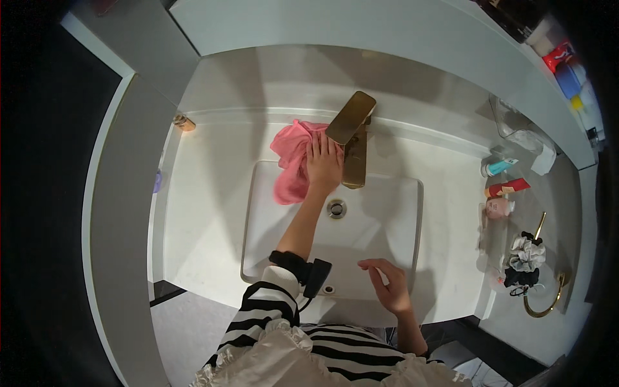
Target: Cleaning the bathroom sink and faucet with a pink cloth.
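Note:
My left hand (324,164) lies flat on a crumpled pink cloth (293,151), fingers stretched toward the back wall. Part of the cloth rests on the white counter behind the sink, and a fold hangs over the basin's back left edge. Right beside those fingers stands a bronze-coloured faucet (355,155); its broad flat top slants over the cloth's right side. Over the front right part of the white sink (400,219) is my right hand (389,287), holding nothing, its fingers loosely extended to the left and the thumb apart.
A round drain (336,208) sits mid-basin. Along the right wall are a teal-and-white tube (500,168), a red tube (507,188), a pink bottle (500,208), scrunchies (527,253) and a gold ring (547,303). A small amber bottle (184,122) stands at the back left corner.

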A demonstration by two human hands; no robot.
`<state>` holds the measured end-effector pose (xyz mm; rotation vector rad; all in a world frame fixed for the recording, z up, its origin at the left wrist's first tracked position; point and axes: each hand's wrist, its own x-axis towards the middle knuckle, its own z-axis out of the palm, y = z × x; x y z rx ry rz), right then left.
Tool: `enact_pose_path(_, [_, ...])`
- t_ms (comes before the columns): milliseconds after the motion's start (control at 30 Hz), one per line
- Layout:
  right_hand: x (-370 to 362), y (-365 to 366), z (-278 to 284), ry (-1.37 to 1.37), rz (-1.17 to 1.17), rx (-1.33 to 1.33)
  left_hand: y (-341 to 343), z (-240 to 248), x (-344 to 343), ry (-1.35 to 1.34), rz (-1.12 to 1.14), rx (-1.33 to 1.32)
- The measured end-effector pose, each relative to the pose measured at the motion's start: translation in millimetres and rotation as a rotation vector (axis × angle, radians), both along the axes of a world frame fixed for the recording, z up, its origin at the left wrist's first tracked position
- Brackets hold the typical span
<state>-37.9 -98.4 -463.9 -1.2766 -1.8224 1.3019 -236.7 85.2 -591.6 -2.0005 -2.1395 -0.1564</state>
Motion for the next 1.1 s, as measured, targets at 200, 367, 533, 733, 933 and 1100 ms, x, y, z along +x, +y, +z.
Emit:
enact_pose_path(200, [12,-1,1,0.002,-0.089,-0.011,-5,-1,-79,-0.261,-0.022,-0.089])
enact_pose_path(367, [13,1,-1,-0.001,-0.111,-0.034,-21,-35,-198,-0.151,0.289,-0.021])
enact_pose_path(533, [11,3,-4,-0.004,-0.102,-0.054,-20,5,-176,-0.227,0.445,-0.134])
enact_pose_path(733, [-8,0,1,0.010,-0.044,-0.029,5,-14,-75,-0.096,0.195,-0.067])
enact_pose_path(933, [2,-4,3,0.005,-0.042,0.005,-1,6,-54,-0.282,0.056,-0.134])
enact_pose_path(1100, [12,-4,7,0.010,-0.103,0.045,-12,7,-148,-0.244,0.462,-0.265])
